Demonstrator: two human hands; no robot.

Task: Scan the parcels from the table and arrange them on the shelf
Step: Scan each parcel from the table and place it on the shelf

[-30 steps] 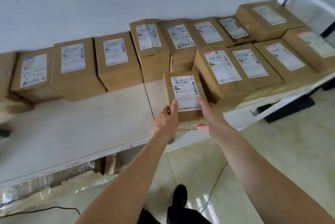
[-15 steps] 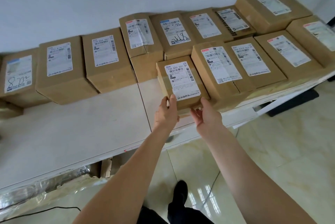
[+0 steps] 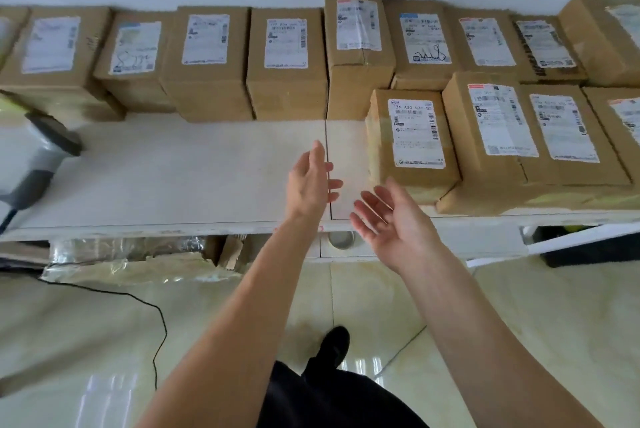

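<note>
A small brown cardboard parcel [image 3: 412,140] with a white label lies flat on the white shelf [image 3: 194,168], pressed against a larger parcel [image 3: 491,136] on its right. Several more labelled parcels [image 3: 284,60] line the wall behind it. My left hand [image 3: 311,181] hovers open over the bare shelf, just left of the small parcel. My right hand [image 3: 391,219] is open too, palm up, at the shelf's front edge below the parcel. Neither hand touches a parcel.
A grey barcode scanner [image 3: 38,157] with a black cable [image 3: 152,316] rests at the shelf's left end. Crumpled plastic wrap [image 3: 131,265] and cardboard scraps lie under the shelf. A black crate [image 3: 585,247] sits under the right end. The floor is glossy tile.
Both hands set the small parcel down beside the front-row parcels, let go of it and pulled back toward me. The view has shifted left, bringing the scanner into sight.
</note>
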